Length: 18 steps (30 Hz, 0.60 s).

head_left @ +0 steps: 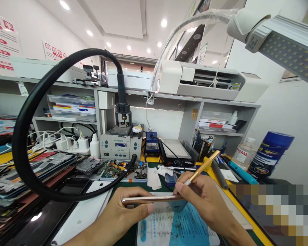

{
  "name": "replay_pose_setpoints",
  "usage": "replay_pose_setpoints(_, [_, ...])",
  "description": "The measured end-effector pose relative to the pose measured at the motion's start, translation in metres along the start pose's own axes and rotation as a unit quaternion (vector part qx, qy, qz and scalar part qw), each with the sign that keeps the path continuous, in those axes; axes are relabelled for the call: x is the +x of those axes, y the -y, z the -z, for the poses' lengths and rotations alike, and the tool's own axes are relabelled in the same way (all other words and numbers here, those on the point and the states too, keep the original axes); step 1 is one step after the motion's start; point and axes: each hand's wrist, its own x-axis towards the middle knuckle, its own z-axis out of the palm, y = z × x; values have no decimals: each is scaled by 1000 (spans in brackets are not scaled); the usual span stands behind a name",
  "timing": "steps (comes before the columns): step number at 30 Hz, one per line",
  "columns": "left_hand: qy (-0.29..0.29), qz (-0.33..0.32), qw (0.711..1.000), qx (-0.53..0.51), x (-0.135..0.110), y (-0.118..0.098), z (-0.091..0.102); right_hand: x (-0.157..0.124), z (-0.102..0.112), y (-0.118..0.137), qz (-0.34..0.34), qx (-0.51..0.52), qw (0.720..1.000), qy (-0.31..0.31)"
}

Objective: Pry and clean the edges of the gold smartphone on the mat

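My left hand (129, 208) is closed around one end of a gold-edged smartphone (141, 200), which is held edge-on above a worn blue-and-white printed box or pad (166, 225). In my right hand (197, 191) a slim precision screwdriver (204, 166) with a gold handle and silver collar is pinched, handle slanting up to the right. Its lower end points at the phone's right end. The tip is hidden by my fingers, so contact cannot be made out. Fingers of my right hand are close to or against the phone's edge.
A thick black hose (16, 136) loops at the left from a soldering or hot-air station (120, 145). Phones and parts (38, 171) are piled left. A parts tray (141, 176) lies behind my hands. A blue spray can (269, 155) stands right; an LED lamp (290, 48) hangs overhead.
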Motion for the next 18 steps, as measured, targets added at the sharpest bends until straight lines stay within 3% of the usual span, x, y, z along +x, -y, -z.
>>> replay_pose_setpoints(8, [-6, -9, 1000, 6, 0, 1, -1, -1, -20, 14, 25, 12, 999, 16])
replay_pose_setpoints(18, [-4, -10, 1000, 12, 1, -1, -1, -1, -21, 18, 18, -15, 999, 25])
